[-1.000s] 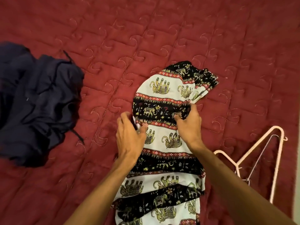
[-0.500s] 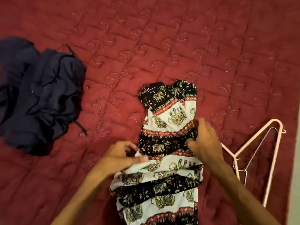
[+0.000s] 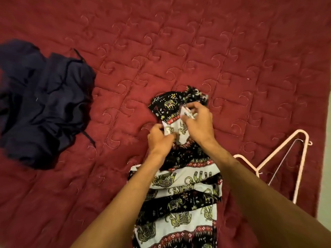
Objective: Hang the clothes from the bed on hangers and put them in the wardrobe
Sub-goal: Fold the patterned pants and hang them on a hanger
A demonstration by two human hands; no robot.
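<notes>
We pinch the elephant-print garment [image 3: 180,178] in both our left hand [image 3: 160,138] and right hand [image 3: 198,123], fingers closed on its far end, likely gathering it for the pink hanger [image 3: 279,158] lying near right on the bed [image 3: 179,42].

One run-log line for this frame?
left hand: gripping elephant-print garment | right hand: gripping it | pink hanger: untouched on bed | navy garment: waiting

Elephant-print garment [image 3: 180,187] cut off below, hanger [image 3: 279,158] partly behind forearm

head view, steeply downward, close over bed [image 3: 197,42]
</notes>
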